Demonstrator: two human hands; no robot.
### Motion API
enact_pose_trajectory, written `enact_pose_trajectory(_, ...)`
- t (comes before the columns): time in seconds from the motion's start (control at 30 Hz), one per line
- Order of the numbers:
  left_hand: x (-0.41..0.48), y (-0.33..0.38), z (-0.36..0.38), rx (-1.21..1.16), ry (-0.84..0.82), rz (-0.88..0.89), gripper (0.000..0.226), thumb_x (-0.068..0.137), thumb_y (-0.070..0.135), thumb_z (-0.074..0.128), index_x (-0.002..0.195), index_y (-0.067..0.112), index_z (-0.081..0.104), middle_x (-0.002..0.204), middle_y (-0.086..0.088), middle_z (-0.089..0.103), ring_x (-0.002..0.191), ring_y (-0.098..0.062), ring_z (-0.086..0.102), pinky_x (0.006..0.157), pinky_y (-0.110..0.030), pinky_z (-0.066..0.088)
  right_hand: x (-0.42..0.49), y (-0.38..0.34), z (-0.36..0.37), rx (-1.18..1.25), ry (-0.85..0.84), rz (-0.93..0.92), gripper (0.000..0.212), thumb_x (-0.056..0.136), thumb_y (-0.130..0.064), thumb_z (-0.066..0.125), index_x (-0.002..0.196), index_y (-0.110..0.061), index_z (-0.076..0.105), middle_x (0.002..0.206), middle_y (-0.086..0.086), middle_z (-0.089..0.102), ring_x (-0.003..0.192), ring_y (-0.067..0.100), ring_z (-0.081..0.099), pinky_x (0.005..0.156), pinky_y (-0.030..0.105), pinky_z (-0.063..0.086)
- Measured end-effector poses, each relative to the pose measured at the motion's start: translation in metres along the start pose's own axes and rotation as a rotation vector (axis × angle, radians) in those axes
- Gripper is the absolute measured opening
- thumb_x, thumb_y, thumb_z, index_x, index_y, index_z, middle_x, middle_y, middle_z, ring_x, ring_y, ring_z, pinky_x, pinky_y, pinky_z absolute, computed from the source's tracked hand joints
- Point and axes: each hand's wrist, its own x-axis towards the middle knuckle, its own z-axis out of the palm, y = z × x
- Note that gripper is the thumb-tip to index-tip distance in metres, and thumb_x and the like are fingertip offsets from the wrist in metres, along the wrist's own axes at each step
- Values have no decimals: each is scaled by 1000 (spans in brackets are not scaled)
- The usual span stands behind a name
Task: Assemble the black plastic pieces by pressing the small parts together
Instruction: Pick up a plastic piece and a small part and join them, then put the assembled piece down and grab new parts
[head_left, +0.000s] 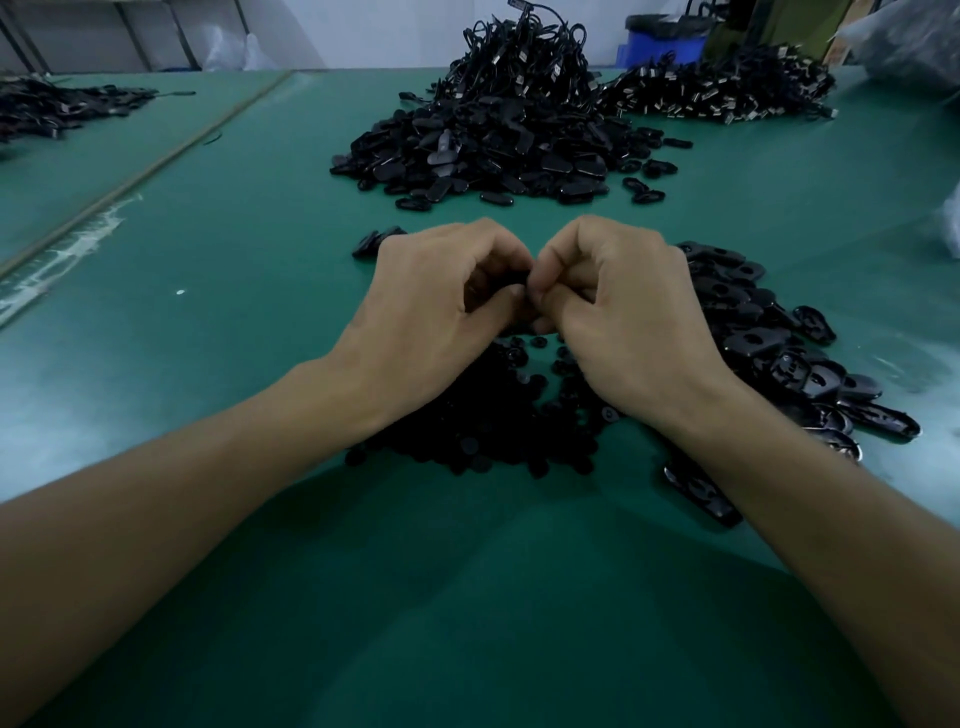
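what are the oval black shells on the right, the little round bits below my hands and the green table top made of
Oval shells: likely moulded hard plastic, glossy; light glints along their rims. Small round parts: probably plastic too, duller, with barely any shine. Green table top: looks like a matte rubber or vinyl mat, smooth with soft, hazy reflections; cannot be sure which.
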Motion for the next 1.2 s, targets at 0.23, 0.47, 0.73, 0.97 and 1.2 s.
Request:
enact_pose_trajectory(0.23, 1, -10, -2, 124, -29, 34, 13, 85, 9, 70, 98, 11, 70, 80, 13, 62, 68, 1, 53, 71, -5, 40, 1, 3, -1, 34, -128, 32, 23, 93, -8, 66, 90, -29, 56, 77, -7, 75, 72, 7, 72, 73, 36, 61)
enact_pose_trajectory(0.47, 4, -9, -1, -281, -65, -189, 18, 87, 10, 75, 93, 25, 67, 80, 10, 72, 69, -1, 67, 69, -21, 55, 5, 11, -8, -93, -30, -29, 17, 91, -21, 74, 105, -26, 67, 92, -12, 67, 84, -1, 63, 74, 5, 46)
enact_pose_trajectory(0.73, 7, -11, -2, -601, -125, -408, 17, 87, 1, 74, 95, 15, 69, 75, 2, 76, 65, -8, 69, 63, -18, 55, 7, 19, -10, 155, -69, 83, 9, 87, -20, 77, 91, -22, 70, 80, -5, 75, 77, 9, 72, 80, 35, 60)
enact_pose_trajectory(0.97, 7, -10, -2, -635, -123, -438, 15, 84, 1, 76, 93, 12, 73, 75, -1, 76, 65, -8, 70, 63, -18, 55, 9, 21, -12, 217, -73, 121, 7, 86, -15, 78, 87, -19, 72, 72, -3, 75, 66, 10, 72, 63, 20, 54)
enact_pose_trajectory(1.2, 6, -8, -2, -622, -133, -436, 13, 84, 1, 76, 91, 12, 74, 76, -7, 77, 65, -10, 71, 63, -19, 56, 11, 19, -13, 141, -42, 108, 11, 83, -17, 78, 79, -24, 71, 67, -9, 71, 61, 1, 64, 63, 20, 51)
